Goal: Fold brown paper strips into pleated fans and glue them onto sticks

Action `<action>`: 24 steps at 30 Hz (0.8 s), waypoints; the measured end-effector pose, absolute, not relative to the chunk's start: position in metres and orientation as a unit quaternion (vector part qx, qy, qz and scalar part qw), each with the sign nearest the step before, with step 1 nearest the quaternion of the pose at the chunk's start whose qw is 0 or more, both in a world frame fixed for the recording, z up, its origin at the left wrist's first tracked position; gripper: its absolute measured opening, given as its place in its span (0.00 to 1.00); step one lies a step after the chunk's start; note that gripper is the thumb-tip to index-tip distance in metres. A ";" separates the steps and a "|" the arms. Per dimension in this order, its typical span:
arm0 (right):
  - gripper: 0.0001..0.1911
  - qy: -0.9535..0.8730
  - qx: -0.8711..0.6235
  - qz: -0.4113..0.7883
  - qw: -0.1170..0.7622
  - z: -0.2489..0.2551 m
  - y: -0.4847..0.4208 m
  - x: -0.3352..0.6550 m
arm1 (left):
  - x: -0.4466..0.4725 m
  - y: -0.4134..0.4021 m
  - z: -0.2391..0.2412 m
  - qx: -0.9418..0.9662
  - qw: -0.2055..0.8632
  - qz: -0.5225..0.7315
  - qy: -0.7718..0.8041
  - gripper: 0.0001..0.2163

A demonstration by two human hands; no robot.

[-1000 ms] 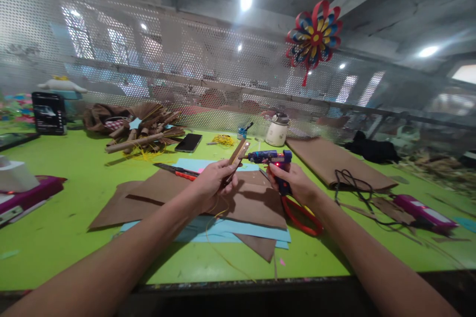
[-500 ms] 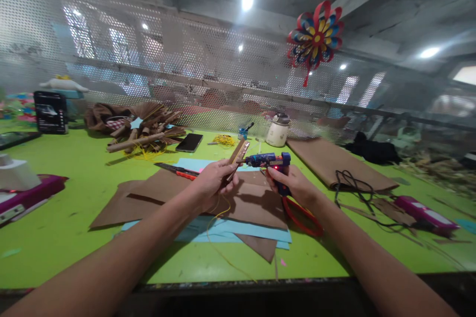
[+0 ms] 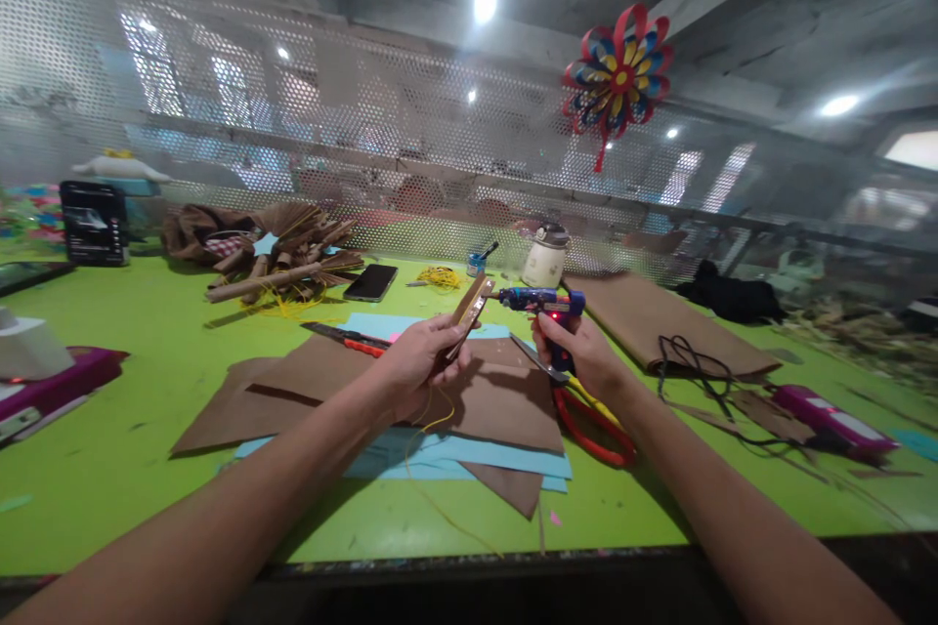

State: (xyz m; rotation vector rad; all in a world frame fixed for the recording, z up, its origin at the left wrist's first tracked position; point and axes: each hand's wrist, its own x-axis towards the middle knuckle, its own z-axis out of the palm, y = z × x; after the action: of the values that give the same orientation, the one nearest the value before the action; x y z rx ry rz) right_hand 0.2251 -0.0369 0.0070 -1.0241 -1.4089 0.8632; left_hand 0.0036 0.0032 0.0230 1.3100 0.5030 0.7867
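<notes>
A blue hot glue gun [image 3: 546,301] with a small red light is gripped in my right hand [image 3: 578,352]. Its nozzle points left at a folded brown paper strip [image 3: 475,305], close to the strip's upper end. My left hand [image 3: 427,356] pinches that strip, which is tilted upward and carries shiny glue along its face. From below the left hand a yellow string [image 3: 410,469] trails to the table edge. Under both hands lie brown paper sheets [image 3: 505,400] over light blue paper strips [image 3: 440,454]. Red-handled scissors [image 3: 597,439] lie partly beneath my right hand.
A utility knife [image 3: 344,339] rests on the paper at left. Behind are a phone [image 3: 371,282], yellow string bundle [image 3: 440,277], white jar [image 3: 546,256] and rolled paper pieces [image 3: 285,264]. Folded brown paper [image 3: 674,327], a black cord [image 3: 700,376] and a purple power strip [image 3: 835,418] sit right.
My right hand has drawn the glue gun slightly right and up, along the strip's upper end. More shiny glue shows on the strip, and more of the scissors is visible. My left hand stays nearly still.
</notes>
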 end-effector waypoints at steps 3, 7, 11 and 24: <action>0.13 -0.579 -0.436 0.357 0.589 0.006 -0.034 0.229 | 0.004 0.003 0.024 0.590 0.695 0.345 0.224 0.07; 0.13 -0.564 -0.436 0.347 0.609 0.005 -0.030 0.233 | 0.004 0.003 0.026 0.590 0.694 0.339 0.233 0.05; 0.15 -0.537 -0.453 0.344 0.623 0.005 -0.026 0.238 | 0.004 0.002 0.028 0.589 0.695 0.338 0.237 0.04; 0.13 -0.562 -0.422 0.381 0.601 0.016 -0.044 0.220 | 0.005 0.002 0.027 0.602 0.662 0.358 0.266 0.04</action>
State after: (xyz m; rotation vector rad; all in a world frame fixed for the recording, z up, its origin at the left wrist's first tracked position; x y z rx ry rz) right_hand 0.2200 -0.0444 0.0159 -0.9789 -1.3022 0.8834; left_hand 0.0046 0.0024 0.0271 1.3601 0.6015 0.8098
